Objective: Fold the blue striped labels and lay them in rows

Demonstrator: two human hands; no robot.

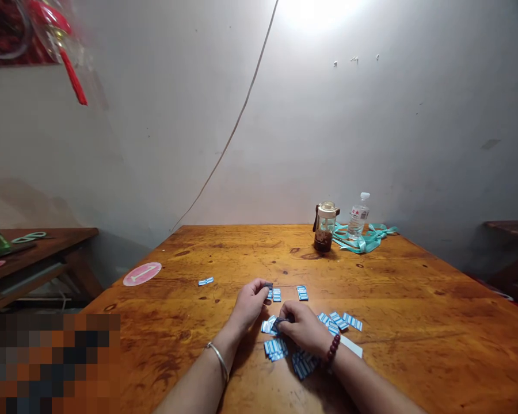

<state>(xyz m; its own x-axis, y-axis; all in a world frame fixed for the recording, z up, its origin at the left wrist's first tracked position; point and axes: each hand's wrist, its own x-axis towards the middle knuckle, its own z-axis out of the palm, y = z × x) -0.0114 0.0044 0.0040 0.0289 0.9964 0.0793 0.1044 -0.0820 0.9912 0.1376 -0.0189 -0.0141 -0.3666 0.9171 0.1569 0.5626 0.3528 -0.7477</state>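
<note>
My left hand (251,300), with a silver bangle on its wrist, pinches a small dark piece (268,286) beside small blue-and-white striped pieces (277,295). Nearer to me, my right hand (301,325) wears a dark red bead bracelet and is closed on another dark piece (278,324), over a few striped ones. More striped pieces lie in a loose group (275,348) below the hands, and others (353,321) fan out to the right. One striped piece (302,293) sits apart, beyond my right hand. A white flat item (351,346) shows partly behind my right wrist.
A lidded cup with dark contents (323,233), a water bottle (359,215) and turquoise ribbon (369,241) stand at the back right. A small striped piece (206,281) and a round pink sticker (142,274) are on the left of the wooden table (242,247).
</note>
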